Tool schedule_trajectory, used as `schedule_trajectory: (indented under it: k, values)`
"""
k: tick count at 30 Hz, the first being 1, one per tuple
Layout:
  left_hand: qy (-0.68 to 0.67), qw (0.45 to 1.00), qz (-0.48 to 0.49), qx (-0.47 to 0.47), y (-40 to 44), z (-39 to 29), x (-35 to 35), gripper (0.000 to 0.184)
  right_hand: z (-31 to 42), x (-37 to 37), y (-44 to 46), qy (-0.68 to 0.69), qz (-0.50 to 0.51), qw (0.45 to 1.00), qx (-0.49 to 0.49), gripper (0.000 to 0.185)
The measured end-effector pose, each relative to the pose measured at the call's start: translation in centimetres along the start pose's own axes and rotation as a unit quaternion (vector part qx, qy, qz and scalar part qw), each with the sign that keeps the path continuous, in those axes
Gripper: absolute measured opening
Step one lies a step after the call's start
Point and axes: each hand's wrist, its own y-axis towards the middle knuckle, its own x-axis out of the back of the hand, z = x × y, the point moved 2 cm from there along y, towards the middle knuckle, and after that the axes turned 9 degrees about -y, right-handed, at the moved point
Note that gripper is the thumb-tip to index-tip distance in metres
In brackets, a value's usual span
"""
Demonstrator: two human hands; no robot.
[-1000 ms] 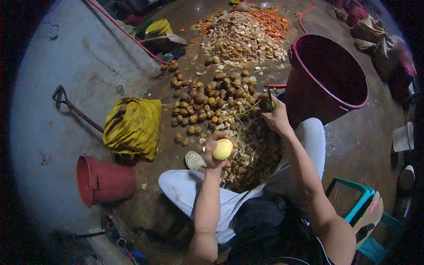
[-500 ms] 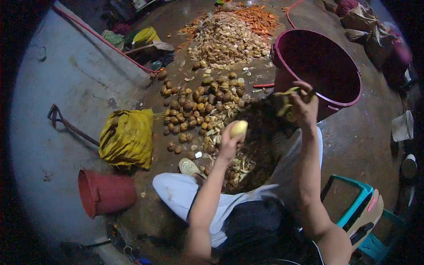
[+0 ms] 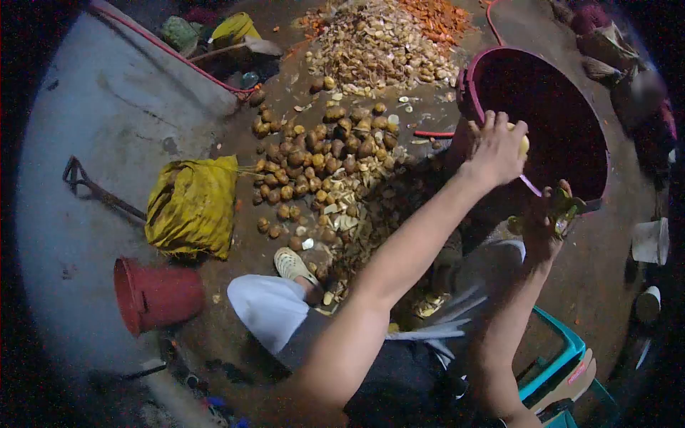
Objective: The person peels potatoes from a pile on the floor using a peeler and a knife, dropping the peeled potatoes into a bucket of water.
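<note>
My left hand (image 3: 496,151) is over the near rim of the large purple tub (image 3: 465,107), fingers wrapped around a pale peeled potato (image 3: 524,145) that is mostly hidden. Lower and to the right, my right hand (image 3: 548,225) is beside the tub's lower edge. Its fingers are curled on yellow-green potato peel (image 3: 566,212); whether a peeler is also in them cannot be made out. On the floor ahead lie several unpeeled brown potatoes (image 3: 314,160), with peelings (image 3: 346,221) scattered beside them and toward my legs.
Behind the potatoes rises a heap of pale peelings (image 3: 385,46), with orange carrot scraps (image 3: 442,25) beside it. A yellow sack (image 3: 193,207), a red bucket (image 3: 160,296) and a long-handled tool (image 3: 107,192) are at left. A teal plastic stool (image 3: 564,335) stands at right.
My left hand has swung right and up with the peeled potato, from the floor pile to the tub. My right hand has dropped lower and to the right. The view has shifted slightly.
</note>
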Motion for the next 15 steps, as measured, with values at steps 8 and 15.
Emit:
schedule_trajectory:
  k: [8,15]
  values:
    - [0.043,0.988,0.129,0.070,1.6,2.1,-4.1,0.042,0.2,-2.4,0.8,0.262,-0.067,0.950,-0.155,0.056]
    - [-0.147,0.977,-0.067,-0.140,-5.0,8.2,-3.2,0.060,0.0,-2.9,-0.2,-0.066,-0.064,0.992,-0.089,0.048]
